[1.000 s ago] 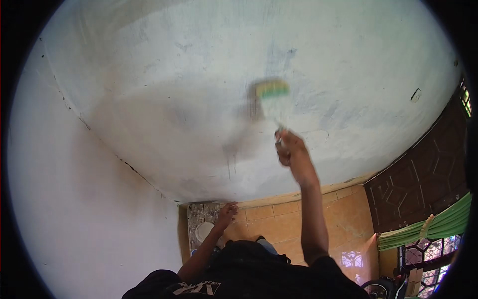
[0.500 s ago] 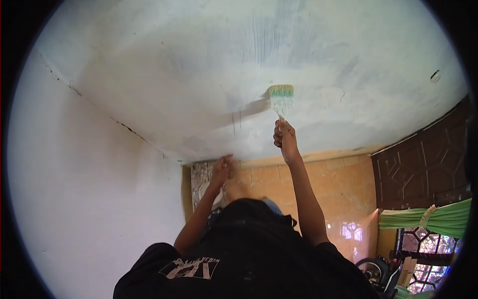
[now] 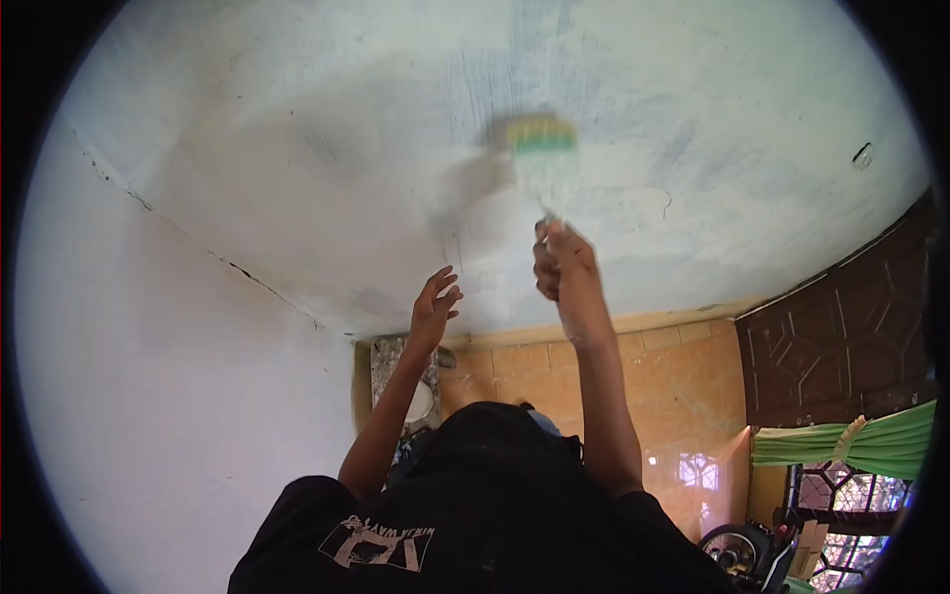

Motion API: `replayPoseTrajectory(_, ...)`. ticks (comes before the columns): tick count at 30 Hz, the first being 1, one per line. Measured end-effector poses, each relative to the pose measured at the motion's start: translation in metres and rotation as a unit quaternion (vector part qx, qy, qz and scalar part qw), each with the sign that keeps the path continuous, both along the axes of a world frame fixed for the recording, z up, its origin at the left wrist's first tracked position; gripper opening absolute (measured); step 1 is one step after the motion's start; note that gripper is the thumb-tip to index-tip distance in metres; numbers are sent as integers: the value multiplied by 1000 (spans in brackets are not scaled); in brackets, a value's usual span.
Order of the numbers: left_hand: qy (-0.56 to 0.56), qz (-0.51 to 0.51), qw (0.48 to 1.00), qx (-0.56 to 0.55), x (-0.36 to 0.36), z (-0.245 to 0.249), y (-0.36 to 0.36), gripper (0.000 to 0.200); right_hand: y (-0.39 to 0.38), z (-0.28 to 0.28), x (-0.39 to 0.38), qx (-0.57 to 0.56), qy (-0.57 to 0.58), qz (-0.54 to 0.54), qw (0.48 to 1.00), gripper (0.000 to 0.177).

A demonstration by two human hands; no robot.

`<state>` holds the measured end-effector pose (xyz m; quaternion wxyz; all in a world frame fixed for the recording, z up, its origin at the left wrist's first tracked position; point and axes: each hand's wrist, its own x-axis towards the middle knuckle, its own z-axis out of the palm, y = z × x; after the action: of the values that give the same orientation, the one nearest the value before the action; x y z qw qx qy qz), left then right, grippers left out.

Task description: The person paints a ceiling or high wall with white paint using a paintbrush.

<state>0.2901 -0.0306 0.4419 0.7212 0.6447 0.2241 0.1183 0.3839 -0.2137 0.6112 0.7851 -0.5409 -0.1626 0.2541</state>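
My right hand is wrapped round the handle of a wide paintbrush, its bristles pointing up the wall. The bristle end, yellowish at the tip with a green band, is smeared by motion, and its shadow falls to the left on the wall. Ahead of me the painted wall has streaky grey and whitish patches, with drip marks below the brush. Lower and to the left, my left hand is raised near the wall with its fingers apart and nothing in them.
A speckled surface with a white round container is below my left arm. Orange tiles cover the floor. A dark panelled door, green curtain and motorbike wheel are at right. A crack runs along the left wall corner.
The paintbrush and my right hand have moved up the wall and slightly left. My left hand has risen, its fingers now spread.
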Motion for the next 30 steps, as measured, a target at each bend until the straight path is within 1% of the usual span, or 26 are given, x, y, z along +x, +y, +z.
replayPoseTrajectory(1,-14,4,1000,0,6,5,-1,48,1,25,5,20,-49,-5,999,33)
replayPoseTrajectory(3,-30,8,999,-8,12,12,-3,51,2,58,26,57,-91,-2,994,34)
replayPoseTrajectory(4,-38,16,999,-15,15,11,-6,52,2,65,36,72,-112,6,991,35)
replayPoseTrajectory(5,-31,16,999,-18,15,10,-9,53,4,58,41,55,-98,0,994,35)
replayPoseTrajectory(7,-19,17,999,-22,19,12,-11,55,11,21,55,22,-71,-10,997,36)
replayPoseTrajectory(8,8,18,1000,-16,19,17,-13,56,10,-4,57,-9,-80,-22,996,37)
replayPoseTrajectory(10,6,27,999,-18,16,17,-16,57,1,-69,58,-52,-64,-28,996,36)
replayPoseTrajectory(11,3,33,999,-19,13,17,-18,57,-7,-98,51,-73,-34,-25,996,36)
replayPoseTrajectory(14,20,46,998,-23,11,13,-18,58,-26,-184,36,-91,117,6,989,33)
replayPoseTrajectory(16,21,50,998,-24,9,5,-18,57,-32,-230,31,-117,165,20,979,31)
replayPoseTrajectory(17,20,53,998,-23,9,0,-19,57,-34,-241,32,-130,190,25,973,30)
replayPoseTrajectory(20,25,57,998,-33,10,-15,-22,56,-30,-231,35,-137,204,51,968,27)
replayPoseTrajectory(21,29,57,997,-37,11,-18,-23,56,-28,-213,36,-122,193,66,971,27)
replayPoseTrajectory(24,57,35,997,-26,14,-20,-29,54,-25,-119,35,-87,153,111,978,27)
replayPoseTrajectory(26,47,33,998,-37,15,-19,-33,54,-20,-58,35,-66,120,136,981,28)
replayPoseTrajectory(29,40,29,998,-46,15,-20,-32,52,-14,12,33,-18,51,156,986,29)
replayPoseTrajectory(30,41,28,997,-50,13,-23,-34,51,-12,35,32,-8,10,139,990,31)
